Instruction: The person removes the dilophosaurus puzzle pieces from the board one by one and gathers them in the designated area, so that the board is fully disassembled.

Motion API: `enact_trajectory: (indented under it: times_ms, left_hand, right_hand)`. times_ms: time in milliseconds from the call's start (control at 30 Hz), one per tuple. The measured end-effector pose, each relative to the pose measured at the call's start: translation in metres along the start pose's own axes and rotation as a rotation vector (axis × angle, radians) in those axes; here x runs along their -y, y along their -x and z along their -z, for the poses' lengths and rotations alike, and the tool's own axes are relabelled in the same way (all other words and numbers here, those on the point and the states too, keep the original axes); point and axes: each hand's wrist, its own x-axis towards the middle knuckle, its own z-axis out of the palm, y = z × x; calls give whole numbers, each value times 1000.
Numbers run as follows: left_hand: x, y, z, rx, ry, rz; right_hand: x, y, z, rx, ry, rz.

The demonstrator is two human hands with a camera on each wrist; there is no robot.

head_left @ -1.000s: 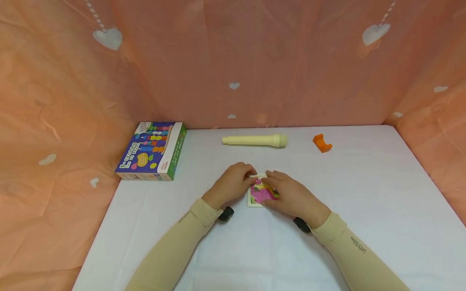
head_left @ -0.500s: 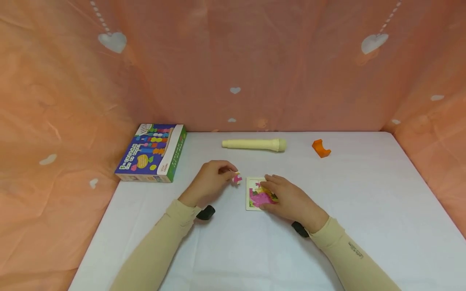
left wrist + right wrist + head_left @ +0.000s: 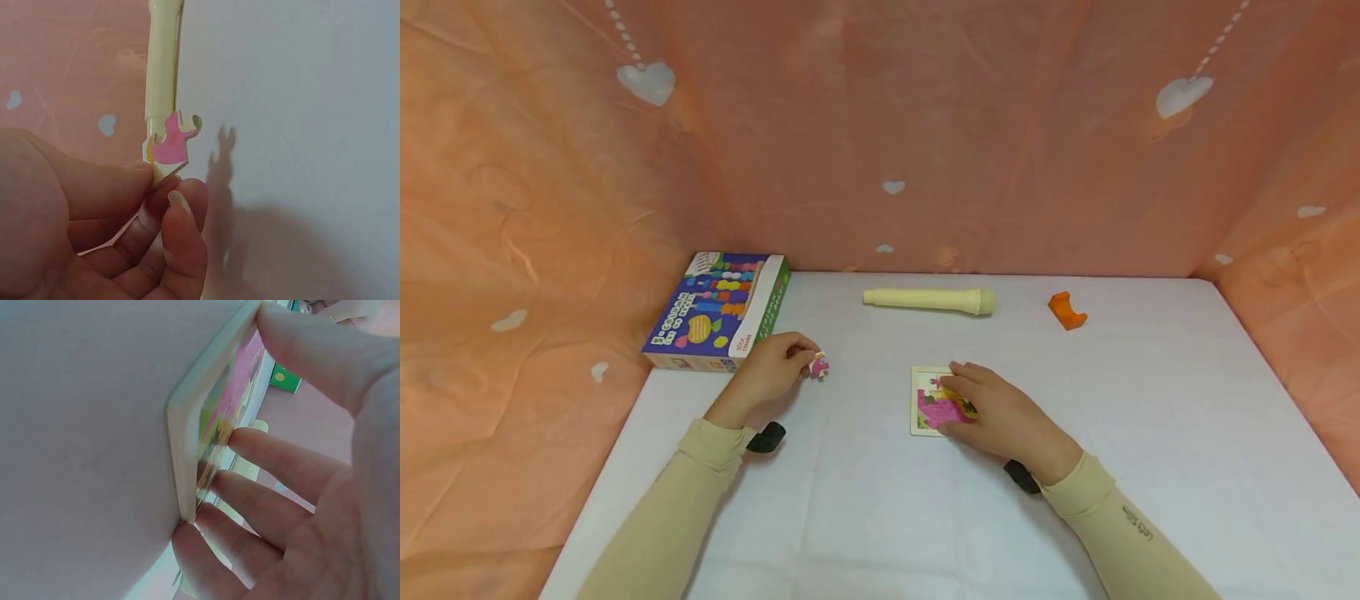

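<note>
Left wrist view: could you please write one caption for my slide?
A left hand pinches a pink puzzle piece; behind it, a pale yellow rod.

Left hand (image 3: 777,367) pinches; right hand (image 3: 997,408) spreads its fingers.

Looks softly lit in the head view, glowing warmer on the curtain (image 3: 490,250) left of the puzzle piece (image 3: 819,365), dimming on the stretch beyond it. Turns duller in the left wrist view, throwing a soft-edged shadow beside the piece. Appears hazy in the right wrist view, blurring the puzzle board (image 3: 183,425).
</note>
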Motion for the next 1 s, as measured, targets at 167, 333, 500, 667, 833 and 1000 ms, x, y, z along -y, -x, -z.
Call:
enact_trajectory:
  times_ms: [167,333,500,667,833,1000]
  left_hand:
    - [-1,-2,-3,10,-16,34]
    - [-3,-2,-3,-12,-39,53]
    - [-5,-4,-3,-28,-52,69]
    - [-2,-6,-2,-36,-60,63]
    - [2,-5,-2,-35,-71,65]
    - [1,-5,0,-46,-72,72]
  right_hand:
    - [-2,0,-1,4,-12,4]
    - [-2,0,0,8,-8,14]
    - [-3,-1,1,16,-2,20]
    - [-4,-2,1,11,-1,15]
    - [-6,-1,1,29,-40,-1]
    - [-12,-2,7,32,-69,-28]
